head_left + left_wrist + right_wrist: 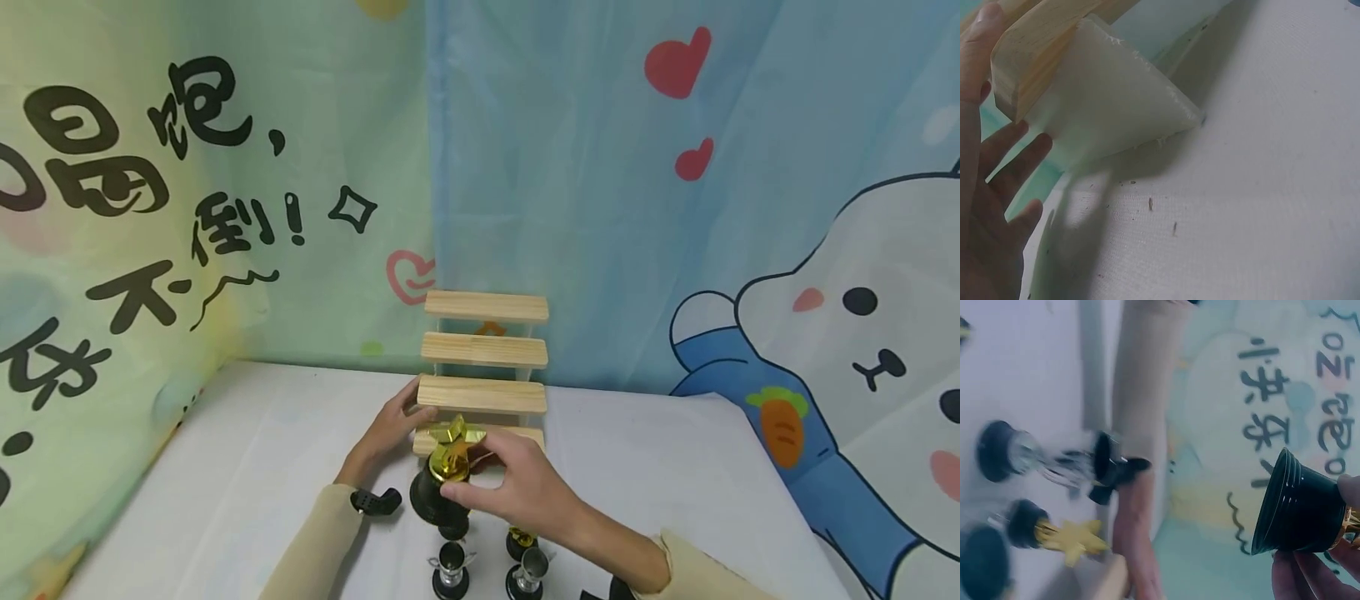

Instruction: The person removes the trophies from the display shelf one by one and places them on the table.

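Observation:
My right hand (521,483) holds a gold star trophy (450,462) on a round black base, in front of the lowest step of a wooden stepped shelf (483,392). In the right wrist view, the trophy's black base (1300,506) is plain to see, with fingers (1288,578) under it; most of the gold part is out of frame. My left hand (392,427) is at the shelf's left end. The left wrist view shows that hand (997,206) with fingers spread beside a plank end (1019,75) and a translucent side panel (1110,94).
Near the front of the white table (637,467) stand silver cup trophies (450,571) on black bases and another small gold trophy (521,537). Star and silver trophies (1072,540) also appear in the right wrist view. A printed cloth backdrop (562,167) rises behind the shelf.

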`<state>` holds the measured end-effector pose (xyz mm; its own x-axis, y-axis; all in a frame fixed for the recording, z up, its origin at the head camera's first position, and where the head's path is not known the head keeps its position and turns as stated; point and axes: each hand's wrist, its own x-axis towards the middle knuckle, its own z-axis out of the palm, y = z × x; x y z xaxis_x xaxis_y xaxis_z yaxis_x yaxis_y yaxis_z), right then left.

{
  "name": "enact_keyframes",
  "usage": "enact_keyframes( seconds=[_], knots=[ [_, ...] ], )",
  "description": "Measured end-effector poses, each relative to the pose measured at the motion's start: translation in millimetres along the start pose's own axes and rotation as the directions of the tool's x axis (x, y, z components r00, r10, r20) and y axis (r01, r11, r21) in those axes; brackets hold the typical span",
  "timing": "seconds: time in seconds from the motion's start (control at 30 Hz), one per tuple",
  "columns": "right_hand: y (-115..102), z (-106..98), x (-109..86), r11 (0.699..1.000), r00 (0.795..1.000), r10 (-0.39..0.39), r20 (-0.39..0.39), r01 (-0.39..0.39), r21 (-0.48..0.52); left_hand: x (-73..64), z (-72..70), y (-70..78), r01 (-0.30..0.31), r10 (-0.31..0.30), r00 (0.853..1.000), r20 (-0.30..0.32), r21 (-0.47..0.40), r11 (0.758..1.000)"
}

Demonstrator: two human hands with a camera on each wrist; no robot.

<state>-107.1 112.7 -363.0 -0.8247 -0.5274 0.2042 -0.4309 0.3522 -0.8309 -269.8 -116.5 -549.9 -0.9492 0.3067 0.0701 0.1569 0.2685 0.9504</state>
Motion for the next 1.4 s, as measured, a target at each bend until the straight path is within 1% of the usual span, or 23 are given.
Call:
enact_keyframes(
  seconds=[0.07,0.2,0.27,0.3,0.43,0.5,0.57,0.63,0.73,0.8,0.9,0.97,1.13,1.23,1.33,1.37,1.4],
  knots=[
    [3,7,-9.6,1.0,1.0,0.007,0.023,-0.007,-0.012,-2.0,0.8,-0.5,0.003,-0.003,1.0,0.003,0.01,1.0],
    [9,18,-25.5,0.999,0.998,0.025,0.056,-0.022,-0.045,-3.2,1.7,-1.2,-0.015,0.015,1.0,0.0,0.009,1.0],
    [13,24,-33.6,0.998,0.998,-0.008,0.06,0.012,-0.064,-3.1,1.7,-0.2,-0.02,0.02,1.0,0.002,0.004,1.0],
    [15,26,-37.8,0.996,0.997,-0.036,0.067,0.041,-0.077,-2.9,1.6,0.1,-0.019,0.019,1.0,0.003,0.003,1.0],
    [19,37,-53.3,0.979,0.986,-0.13,0.104,0.144,-0.147,-1.6,0.2,1.1,-0.005,0.005,1.0,0.003,0.007,1.0],
    [21,41,-59.6,0.973,0.982,-0.144,0.122,0.163,-0.163,-0.4,-0.4,0.8,0.002,-0.002,1.0,0.001,0.011,1.0],
    [23,46,-64.8,0.974,0.981,-0.15,0.126,0.168,-0.153,0.1,-0.8,2.5,0.013,-0.013,1.0,0.008,0.015,1.0],
    [27,52,-69.5,0.975,0.981,-0.152,0.117,0.168,-0.146,-0.6,-1.2,6.8,0.032,-0.033,0.999,0.02,0.023,0.999],
    [34,60,-75.7,0.977,0.985,-0.144,0.092,0.156,-0.144,-4.4,-2.5,18.1,0.047,-0.048,0.998,0.045,0.031,0.998],
    [38,66,-79.5,0.98,0.99,-0.124,0.073,0.133,-0.147,-8.1,-4.0,26.3,0.048,-0.05,0.997,0.056,0.033,0.998],
    [42,72,-82.9,0.982,0.991,-0.125,0.055,0.132,-0.133,-12.4,-6.3,34.2,0.044,-0.046,0.997,0.064,0.021,0.999],
    [43,72,-83.0,0.985,0.989,-0.126,0.072,0.134,-0.108,-13.7,-7.2,36.4,0.037,-0.037,0.997,0.064,0.011,0.999],
    [42,63,-78.4,0.992,0.988,-0.078,0.137,0.091,-0.09,-12.4,-7.2,34.8,0.019,-0.019,0.998,0.067,-0.001,1.0],
    [42,61,-77.5,0.996,0.984,-0.042,0.175,0.055,-0.066,-12.4,-6.9,33.1,0.026,-0.025,0.997,0.068,-0.005,1.0],
    [42,60,-75.8,0.999,0.969,-0.012,0.245,0.023,-0.042,-6.4,-5.5,19.0,0.028,-0.027,0.998,0.052,-0.007,1.0],
    [42,59,-74.8,0.999,0.961,0.0,0.278,0.014,-0.051,-4.1,-5.2,14.9,0.026,-0.026,0.999,0.044,-0.005,1.0],
    [42,57,-73.3,0.998,0.951,-0.002,0.308,0.023,-0.064,-1.9,-4.9,10.6,0.023,-0.023,0.999,0.036,-0.003,1.0]
  ],
)
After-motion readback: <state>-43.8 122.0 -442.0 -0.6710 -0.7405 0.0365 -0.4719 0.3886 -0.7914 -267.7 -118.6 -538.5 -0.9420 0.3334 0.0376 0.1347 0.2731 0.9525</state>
